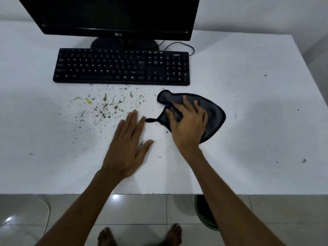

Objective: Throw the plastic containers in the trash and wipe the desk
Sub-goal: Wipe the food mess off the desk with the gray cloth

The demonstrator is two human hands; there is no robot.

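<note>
A dark grey wiping cloth (pixel 211 110) with a black edge lies flat on the white desk (pixel 248 139), right of centre. My right hand (pixel 188 123) presses on it with fingers spread. My left hand (pixel 129 144) rests flat on the bare desk just left of the cloth, fingers together, holding nothing. A patch of yellow-green and dark spatter (pixel 108 105) covers the desk in front of the keyboard, left of both hands. No plastic containers are in view.
A black keyboard (pixel 120 67) and a black monitor (pixel 113 16) stand at the back of the desk. A green-rimmed trash bin (pixel 204 213) sits on the tiled floor under the desk's front edge, partly hidden by my right arm. My bare feet show below.
</note>
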